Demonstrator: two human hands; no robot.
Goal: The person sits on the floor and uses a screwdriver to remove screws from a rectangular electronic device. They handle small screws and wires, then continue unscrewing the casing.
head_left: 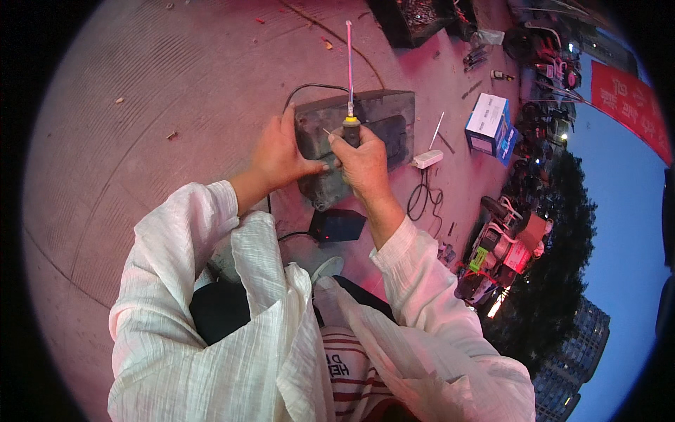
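A worn black case [394,112], boxy and scuffed, lies in front of me. My left hand [278,151] grips its left side, with the thumb over the top and the other fingers along the edge. My right hand [365,165] is closed round the dark, yellow-collared handle of a long-shafted screwdriver [349,77]. Its shaft points away from me, past the case's far edge. Beside the right thumb shows a thin pale sliver, too small to name. A black cable [309,86] curves behind the case. Nearer to me sits a small black box [337,225] with a red light.
Right of the case lie a white power strip [427,159], a thin metal rod [437,130] and looped cord [420,200]. Farther right stand a blue-and-white carton [487,119] and parked scooters [496,253]. Dark trays of small parts [415,17] are at the far side.
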